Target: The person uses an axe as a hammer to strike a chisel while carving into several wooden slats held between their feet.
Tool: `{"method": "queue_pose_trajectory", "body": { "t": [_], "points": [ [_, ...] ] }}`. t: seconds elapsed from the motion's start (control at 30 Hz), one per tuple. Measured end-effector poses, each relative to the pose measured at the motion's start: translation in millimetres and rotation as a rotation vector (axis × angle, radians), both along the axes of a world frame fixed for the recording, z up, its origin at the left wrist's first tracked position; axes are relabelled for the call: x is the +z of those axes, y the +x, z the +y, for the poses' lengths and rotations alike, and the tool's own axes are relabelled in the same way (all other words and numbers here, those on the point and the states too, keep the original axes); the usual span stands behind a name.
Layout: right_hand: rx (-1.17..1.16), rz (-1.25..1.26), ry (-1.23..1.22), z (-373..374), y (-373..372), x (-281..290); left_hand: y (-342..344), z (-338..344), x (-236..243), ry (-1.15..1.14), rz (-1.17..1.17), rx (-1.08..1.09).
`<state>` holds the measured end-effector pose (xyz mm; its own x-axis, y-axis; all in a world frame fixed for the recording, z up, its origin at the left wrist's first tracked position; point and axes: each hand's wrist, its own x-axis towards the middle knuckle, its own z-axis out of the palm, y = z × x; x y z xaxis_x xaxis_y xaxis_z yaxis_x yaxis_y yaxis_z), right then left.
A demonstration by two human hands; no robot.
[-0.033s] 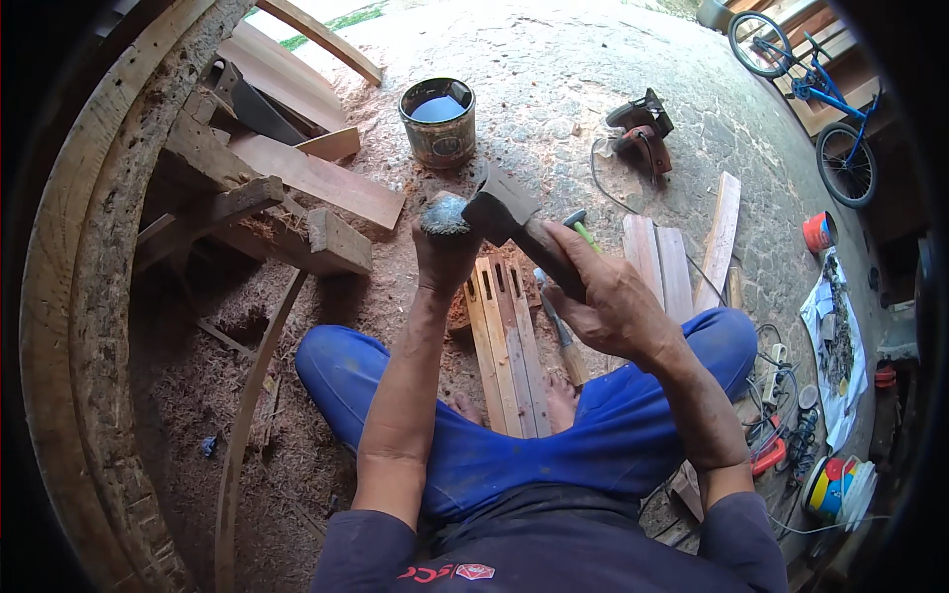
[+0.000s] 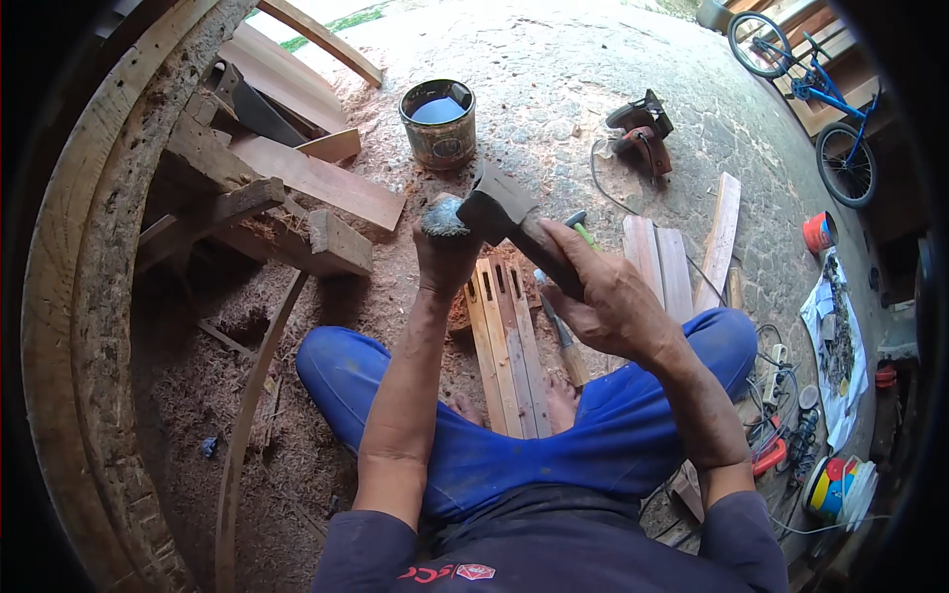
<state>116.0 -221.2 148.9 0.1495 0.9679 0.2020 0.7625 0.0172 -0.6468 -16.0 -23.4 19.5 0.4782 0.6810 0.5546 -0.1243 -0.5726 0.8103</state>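
My right hand (image 2: 618, 306) is wrapped round the wooden handle of a hatchet (image 2: 499, 205), whose broad dark iron head tilts up to the left. My left hand (image 2: 447, 265) is closed around a tool with a round, worn, bluish-white top (image 2: 445, 214); its lower part is hidden below my fist. The hatchet head appears beside that top; I cannot tell if they touch. Below, between my legs, lie several long wooden strips (image 2: 512, 366) side by side, with dark narrow slots at their far ends. A chisel-like tool (image 2: 560, 321) lies along their right side.
A bucket (image 2: 440, 148) of bluish liquid stands ahead. A corded power saw (image 2: 643, 138) and loose boards (image 2: 657, 267) lie to the right, near a green-handled tool (image 2: 583, 229). Timber beams (image 2: 341, 242) crowd the left. Cables, a white cloth (image 2: 835, 346) and a bicycle (image 2: 830, 99) are farther right.
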Motion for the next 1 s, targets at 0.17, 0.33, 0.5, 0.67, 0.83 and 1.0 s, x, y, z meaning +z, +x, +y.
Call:
{"method": "queue_pose_trajectory", "body": {
  "t": [0.17,0.33,0.5,0.67,0.83,1.0],
  "points": [
    [0.007,-0.101,0.192,14,-13,35,-3,7,-11,0.265,0.138,0.13],
    [-0.005,-0.344,-0.15,27,-23,29,-2,-7,7,0.062,-0.126,0.089],
    [0.02,-0.351,-0.236,31,-24,4,-5,-20,5,0.033,-0.049,0.137],
    [0.012,-0.327,-0.101,33,-16,1,7,10,-9,0.312,0.021,0.287],
    [0.003,-0.22,0.171,36,-17,56,8,15,-2,0.013,-0.007,0.183],
    [-0.018,-0.302,0.02,50,-23,54,4,11,-3,-0.03,-0.032,0.137]
  ]
}}
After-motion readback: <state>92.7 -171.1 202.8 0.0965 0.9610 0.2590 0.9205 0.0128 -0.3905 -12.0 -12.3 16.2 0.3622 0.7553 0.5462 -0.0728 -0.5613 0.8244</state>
